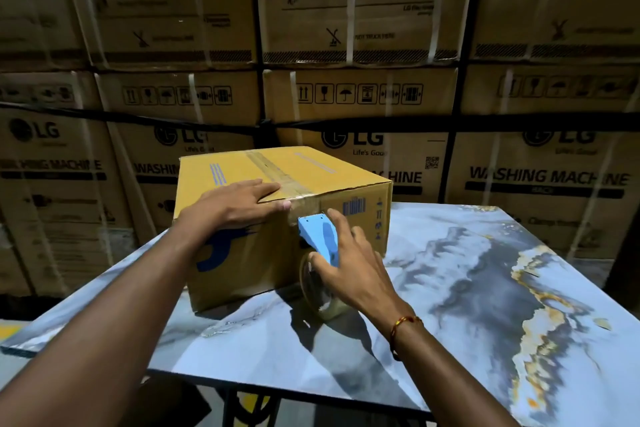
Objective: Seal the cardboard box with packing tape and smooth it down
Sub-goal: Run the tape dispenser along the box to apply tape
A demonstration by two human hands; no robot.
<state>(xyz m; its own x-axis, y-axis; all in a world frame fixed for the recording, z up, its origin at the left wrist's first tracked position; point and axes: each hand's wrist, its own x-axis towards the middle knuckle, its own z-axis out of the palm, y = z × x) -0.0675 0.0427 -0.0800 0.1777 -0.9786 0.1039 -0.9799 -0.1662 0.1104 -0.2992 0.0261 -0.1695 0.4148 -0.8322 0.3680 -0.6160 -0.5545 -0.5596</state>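
Note:
A closed yellow-brown cardboard box [242, 253] stands on the marbled table, turned at an angle. A strip of clear packing tape [277, 173] runs along its top seam and folds over the near top edge. My left hand [239, 203] lies flat on the box top beside the tape, fingers straight, thumb pressing at the edge. My right hand [349, 263] grips a blue tape dispenser [318, 236] with a clear tape roll, held against the box's near side just below the taped edge.
The blue-grey marbled table [485, 288] extends to the right and front of the box, its near edge above a dark frame. Stacked washing machine cartons [363, 97] with straps form a wall right behind the table.

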